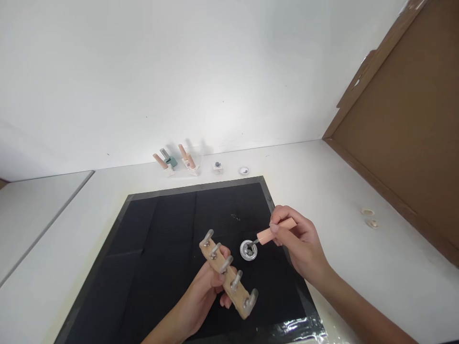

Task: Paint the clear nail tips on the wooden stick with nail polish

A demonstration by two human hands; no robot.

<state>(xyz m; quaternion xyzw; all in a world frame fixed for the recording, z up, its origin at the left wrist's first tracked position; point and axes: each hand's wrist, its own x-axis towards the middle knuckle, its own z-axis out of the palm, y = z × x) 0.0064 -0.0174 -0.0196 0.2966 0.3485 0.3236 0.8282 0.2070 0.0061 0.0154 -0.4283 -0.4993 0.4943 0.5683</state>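
Note:
My left hand is wrapped round a wooden nail-tip stand, which tilts down to the right over the black mat. Several clear false nails stick up from the stand on small round mounts. In my right hand is a nail polish brush, pinched by its peach handle. The brush's dark tip reaches into a small round dish of silvery, glossy stuff on the mat. The dish lies between my two hands, just right of the stand.
Several nail polish bottles with peach and green-grey caps stand by the wall. A small clear jar and a white ring-shaped lid are beside them. Two small round pieces lie at right, near a cardboard panel. Tape edges the black mat.

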